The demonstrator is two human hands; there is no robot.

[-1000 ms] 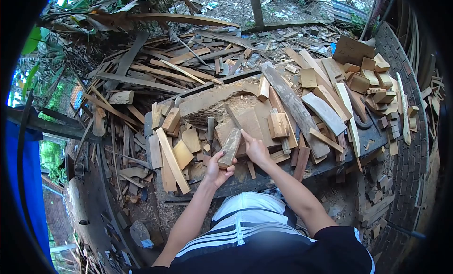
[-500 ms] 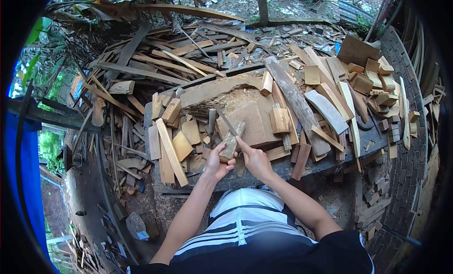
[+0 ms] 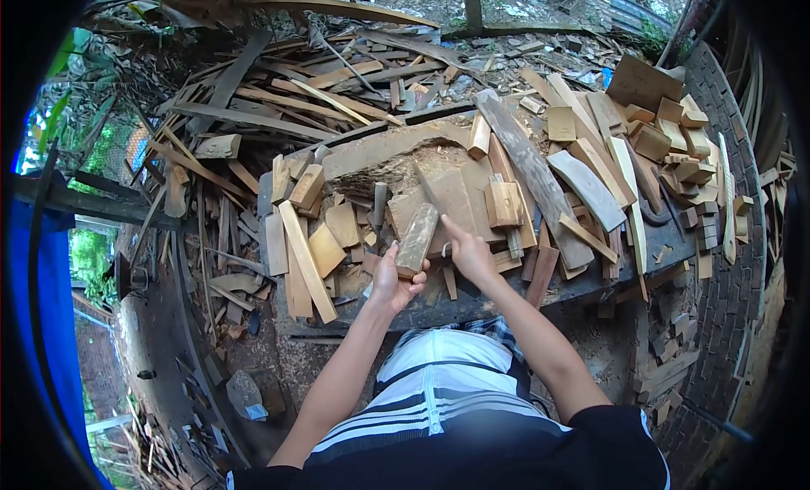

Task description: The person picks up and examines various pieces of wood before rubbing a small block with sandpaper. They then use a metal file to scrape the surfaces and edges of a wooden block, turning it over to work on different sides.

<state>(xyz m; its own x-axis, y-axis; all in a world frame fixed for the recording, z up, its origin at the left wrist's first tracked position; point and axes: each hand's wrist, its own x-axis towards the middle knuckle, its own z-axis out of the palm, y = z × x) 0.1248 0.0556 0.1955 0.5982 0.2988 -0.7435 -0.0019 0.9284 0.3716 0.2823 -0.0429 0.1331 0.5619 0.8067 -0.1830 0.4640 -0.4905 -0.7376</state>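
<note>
A rough wooden block [image 3: 418,239] is gripped in my left hand [image 3: 395,281], its upper end tilted away from me. My right hand [image 3: 471,255] is closed on a thin dark blade [image 3: 427,189], with the index finger stretched along it; the handle is hidden in the palm. The blade's tip points up and left, beyond the block's top end. Below both hands lies a large pale wooden block [image 3: 460,205] on the bench. A dark-handled tool [image 3: 380,205] stands just left of the held block.
Cut wood pieces [image 3: 325,248] cover the bench's left side. A long grey plank [image 3: 533,180], a curved pale piece [image 3: 585,195] and stacked blocks [image 3: 666,140] lie to the right. Scrap strips [image 3: 278,110] are heaped behind the bench. A blue sheet [image 3: 46,304] hangs far left.
My right hand and the blade have moved right and slightly up, off the held block's face. The block in my left hand now stands more upright and shows more of its face.
</note>
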